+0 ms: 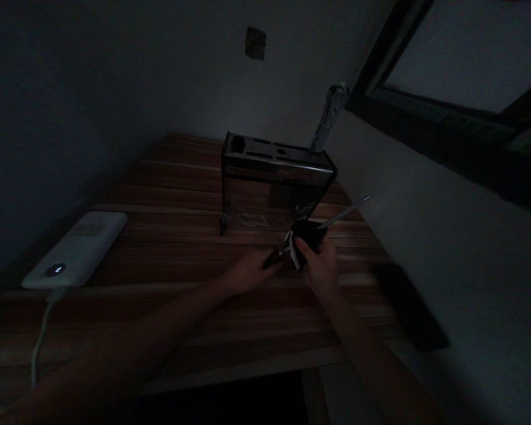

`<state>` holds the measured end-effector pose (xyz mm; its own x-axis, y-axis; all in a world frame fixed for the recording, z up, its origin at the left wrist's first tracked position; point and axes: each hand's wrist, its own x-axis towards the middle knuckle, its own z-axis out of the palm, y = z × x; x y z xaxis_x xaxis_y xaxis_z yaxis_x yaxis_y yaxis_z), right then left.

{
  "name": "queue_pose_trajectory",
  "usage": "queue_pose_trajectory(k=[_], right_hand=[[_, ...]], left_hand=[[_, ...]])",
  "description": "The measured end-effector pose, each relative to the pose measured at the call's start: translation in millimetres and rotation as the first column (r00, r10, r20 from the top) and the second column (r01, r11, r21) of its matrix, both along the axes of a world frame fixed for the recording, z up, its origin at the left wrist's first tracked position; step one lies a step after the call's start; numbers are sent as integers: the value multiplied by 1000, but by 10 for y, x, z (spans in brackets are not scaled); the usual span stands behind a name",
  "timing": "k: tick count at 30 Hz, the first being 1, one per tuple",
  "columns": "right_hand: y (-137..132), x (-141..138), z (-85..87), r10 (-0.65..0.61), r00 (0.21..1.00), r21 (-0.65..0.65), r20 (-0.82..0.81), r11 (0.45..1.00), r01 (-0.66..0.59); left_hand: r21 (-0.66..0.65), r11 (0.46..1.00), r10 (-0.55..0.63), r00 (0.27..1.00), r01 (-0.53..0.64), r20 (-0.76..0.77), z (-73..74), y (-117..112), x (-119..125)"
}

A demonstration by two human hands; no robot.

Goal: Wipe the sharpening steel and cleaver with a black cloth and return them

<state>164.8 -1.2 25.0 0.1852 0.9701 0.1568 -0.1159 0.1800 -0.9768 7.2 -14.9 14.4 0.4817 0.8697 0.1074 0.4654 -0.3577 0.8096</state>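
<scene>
The person's left hand [251, 270] grasps a thin tool [343, 213] by its dark handle [272, 258]; the right hand [322, 265] pinches what looks, in this dimness, like a black cloth [308, 232] about it, the bare end jutting past. Just beyond, a slotted rack [281, 168] stands on the striped table [177, 251].

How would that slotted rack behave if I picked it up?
The slotted rack would probably feel stiff, given its straight edges. Its shiny front strip might be slippery. The upright piece rising from its right end could wobble.
</scene>
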Motion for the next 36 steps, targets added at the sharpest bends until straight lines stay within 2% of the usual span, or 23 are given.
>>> queue_pose_trajectory(k=[4, 9, 13, 18, 28, 36], right_hand=[[13, 52, 87, -18, 998, 2, -57, 1000, 18], [45, 159, 187, -112, 985, 62, -130, 991, 121], [94, 264, 266, -228, 951, 89, -208, 964, 250], [162, 407, 330, -305, 911, 149, -277, 923, 355], [198, 582, 382, -375, 861, 226, -344, 857, 463], [207, 561, 396, -374, 848, 222, -376, 852, 475]], left_hand=[[14, 1000, -3, 999, 4, -35, 17, -6, 4], [66, 998, -6, 998, 11, -70, 21, -21, 7], [94, 995, -16, 995, 25, -96, 35, -39, 9], [102, 993, -39, 992, 52, -122, 85, -59, 18], [129, 988, -54, 980, 79, -190, 44, -57, -5], [136, 988, -46, 973, 79, -225, 46, -64, 4]])
